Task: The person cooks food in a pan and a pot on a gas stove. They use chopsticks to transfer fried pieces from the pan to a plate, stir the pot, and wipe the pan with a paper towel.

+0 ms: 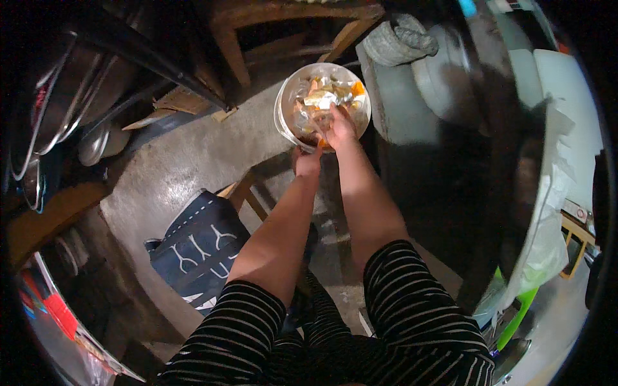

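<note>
A white plastic bucket [285, 89] stands on the concrete floor in front of me, with its wire-like handle hanging at the left side. Inside lies a heap of refuse [321, 99]: crumpled wrappers, clear plastic and orange scraps. My right hand [342, 128] reaches over the near rim into the bucket, thumb pointing up, next to some clear plastic film [316, 126]. At the near rim is my left hand [307, 161], its fingertips partly hidden by the rim and the dim light. Whether either hand grips the film or the rim is unclear.
A wooden stool [231, 46] stands behind the bucket. To its right are a grey block-like surface [400, 103] and a rolled grey sack [398, 43]. A dark blue printed bag [198, 248] lies left of my legs. Pans [99, 144] hang at the left.
</note>
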The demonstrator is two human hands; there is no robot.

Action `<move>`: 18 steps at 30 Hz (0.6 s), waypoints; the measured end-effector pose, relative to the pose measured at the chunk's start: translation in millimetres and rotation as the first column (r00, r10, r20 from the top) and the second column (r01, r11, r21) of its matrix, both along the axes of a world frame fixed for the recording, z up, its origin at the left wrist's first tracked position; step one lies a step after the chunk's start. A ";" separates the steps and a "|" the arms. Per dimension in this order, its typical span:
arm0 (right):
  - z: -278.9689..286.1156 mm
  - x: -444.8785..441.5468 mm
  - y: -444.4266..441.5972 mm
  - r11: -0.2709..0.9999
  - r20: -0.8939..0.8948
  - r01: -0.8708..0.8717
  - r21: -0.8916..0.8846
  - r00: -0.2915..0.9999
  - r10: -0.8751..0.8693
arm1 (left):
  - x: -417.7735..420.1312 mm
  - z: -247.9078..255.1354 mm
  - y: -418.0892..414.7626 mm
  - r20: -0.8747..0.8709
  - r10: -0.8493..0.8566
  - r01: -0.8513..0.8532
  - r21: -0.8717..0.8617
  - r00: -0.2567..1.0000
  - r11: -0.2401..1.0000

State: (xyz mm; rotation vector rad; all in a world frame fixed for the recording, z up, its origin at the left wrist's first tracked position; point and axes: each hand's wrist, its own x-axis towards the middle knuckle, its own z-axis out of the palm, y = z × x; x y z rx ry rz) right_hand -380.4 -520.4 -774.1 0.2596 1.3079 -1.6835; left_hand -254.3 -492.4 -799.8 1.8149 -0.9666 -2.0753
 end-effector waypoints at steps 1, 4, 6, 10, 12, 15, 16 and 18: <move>-16.3 -1.7 -6.2 0.998 0.001 0.003 -0.061 1.000 -0.003 | -3.5 10.7 -10.4 0.034 0.006 -0.007 0.048 0.999 0.999; -56.3 -1.4 -0.2 0.990 0.041 0.042 0.137 0.998 -0.048 | -9.9 -17.6 -12.7 0.135 0.046 -0.071 0.182 0.990 0.981; -67.9 12.6 -20.9 0.992 0.018 0.067 0.103 0.997 -0.069 | 6.0 -56.8 -28.7 0.053 0.068 -0.077 0.190 0.996 0.979; -120.2 -23.4 -18.7 0.955 -0.186 0.107 0.278 0.981 -0.056 | -21.3 -61.8 -26.3 0.105 0.135 -0.149 0.138 0.985 0.979; -138.8 -45.4 10.2 0.927 -0.141 0.085 0.364 0.989 -0.035 | -42.4 -15.3 -14.4 0.203 0.172 -0.206 0.161 0.964 0.965; -86.2 -2.2 -40.4 0.953 -0.062 -0.047 0.301 0.996 0.069 | -11.2 -57.9 -36.1 0.176 0.274 -0.294 0.098 0.945 0.951; -79.3 -2.3 -40.9 0.971 -0.048 -0.016 0.240 0.998 0.028 | -10.6 -62.5 -42.3 0.157 0.267 -0.287 0.118 0.951 0.951; -63.5 13.4 -31.9 0.972 -0.110 0.147 0.185 0.986 -0.128 | -4.9 -50.5 -51.0 0.170 0.220 -0.250 0.184 0.961 0.951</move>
